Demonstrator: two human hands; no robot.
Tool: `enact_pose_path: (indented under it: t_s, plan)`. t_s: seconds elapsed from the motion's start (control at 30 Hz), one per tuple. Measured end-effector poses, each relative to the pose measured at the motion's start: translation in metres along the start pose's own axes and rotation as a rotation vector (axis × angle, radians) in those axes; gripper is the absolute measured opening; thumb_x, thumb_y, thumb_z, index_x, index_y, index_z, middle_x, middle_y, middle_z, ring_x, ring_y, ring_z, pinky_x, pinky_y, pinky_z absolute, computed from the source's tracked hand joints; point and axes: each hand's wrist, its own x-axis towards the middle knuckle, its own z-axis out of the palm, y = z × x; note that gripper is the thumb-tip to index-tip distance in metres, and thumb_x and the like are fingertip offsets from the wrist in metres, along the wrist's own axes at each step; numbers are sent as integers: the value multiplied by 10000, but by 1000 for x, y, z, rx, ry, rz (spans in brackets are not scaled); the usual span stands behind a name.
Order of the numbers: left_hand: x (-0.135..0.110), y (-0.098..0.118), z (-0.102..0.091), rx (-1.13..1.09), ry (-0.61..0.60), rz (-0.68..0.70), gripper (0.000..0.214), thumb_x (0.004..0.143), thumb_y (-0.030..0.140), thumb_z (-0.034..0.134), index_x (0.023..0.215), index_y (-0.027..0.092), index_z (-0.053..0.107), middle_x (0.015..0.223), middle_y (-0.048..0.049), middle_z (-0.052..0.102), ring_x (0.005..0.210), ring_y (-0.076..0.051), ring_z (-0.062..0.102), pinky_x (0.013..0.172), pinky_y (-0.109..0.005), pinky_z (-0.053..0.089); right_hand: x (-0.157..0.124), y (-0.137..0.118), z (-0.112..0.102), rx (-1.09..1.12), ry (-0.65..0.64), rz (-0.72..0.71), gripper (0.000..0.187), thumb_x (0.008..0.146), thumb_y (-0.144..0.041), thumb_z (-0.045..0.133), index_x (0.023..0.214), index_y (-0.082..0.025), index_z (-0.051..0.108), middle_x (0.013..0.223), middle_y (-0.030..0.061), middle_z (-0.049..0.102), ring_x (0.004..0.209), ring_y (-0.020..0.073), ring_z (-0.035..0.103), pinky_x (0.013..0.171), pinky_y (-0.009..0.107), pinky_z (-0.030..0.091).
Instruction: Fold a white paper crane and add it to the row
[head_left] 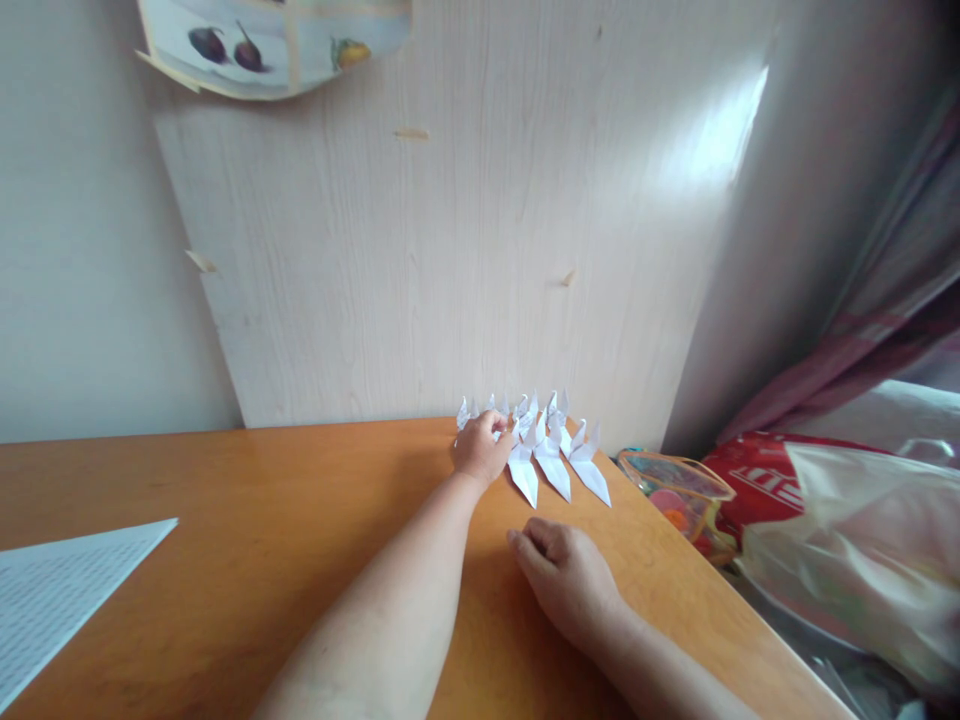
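Note:
Several white folded paper cranes (551,450) lie in rows at the far edge of an orange wooden table (262,530), against a pale wood board. My left hand (481,447) reaches out to the left end of the rows, fingers pinched round a crane that is mostly hidden behind them. My right hand (564,575) rests on the table nearer to me, fingers curled under, with nothing visible in it.
A sheet of white lined paper (60,590) lies at the table's left front. Off the right edge sit a clear bag of coloured items (679,495), a red and white plastic bag (840,530) and a pink curtain (900,310). A fruit picture (277,40) hangs above.

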Motion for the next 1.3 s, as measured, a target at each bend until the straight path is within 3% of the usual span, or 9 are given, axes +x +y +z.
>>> enact_pose_path:
  t_s: [0.27, 0.6, 0.8, 1.0, 1.3]
  plan:
    - [-1, 0, 3, 22, -70, 3, 20, 786, 221, 655, 804, 229, 661, 901, -21, 727, 872, -204, 651, 755, -293, 463, -1, -3, -2, 3, -2, 4, 371, 900, -388, 483, 585, -212, 398, 552, -37, 455, 564, 126, 448, 543, 273, 217]
    - [0, -4, 2, 84, -49, -50, 26, 785, 235, 661, 761, 244, 667, 836, -17, 727, 807, -213, 644, 732, -300, 444, -1, -3, -2, 11, -7, 11, 371, 902, -393, 479, 591, -208, 396, 565, -36, 448, 574, 125, 434, 551, 276, 214]
    - [-1, -2, 1, 79, -16, -24, 40, 802, 262, 675, 837, 244, 669, 916, -17, 734, 872, -213, 648, 758, -300, 460, -3, -5, -3, 17, 0, 13, 368, 906, -389, 477, 595, -205, 403, 567, -36, 451, 572, 123, 433, 549, 281, 210]
    - [0, 10, -7, 83, 64, 74, 320, 840, 184, 615, 1149, 261, 636, 1178, -47, 677, 1094, -223, 606, 915, -341, 449, -3, -3, -2, 13, 0, 14, 374, 907, -401, 481, 597, -204, 412, 563, -35, 452, 573, 123, 449, 547, 280, 205]
    - [-4, 15, -9, 114, 81, 136, 286, 820, 165, 620, 1062, 288, 707, 1142, -54, 667, 1119, -274, 578, 972, -426, 411, -1, -4, -2, 18, 2, 12, 371, 905, -399, 486, 596, -204, 420, 565, -33, 459, 575, 124, 455, 547, 278, 210]
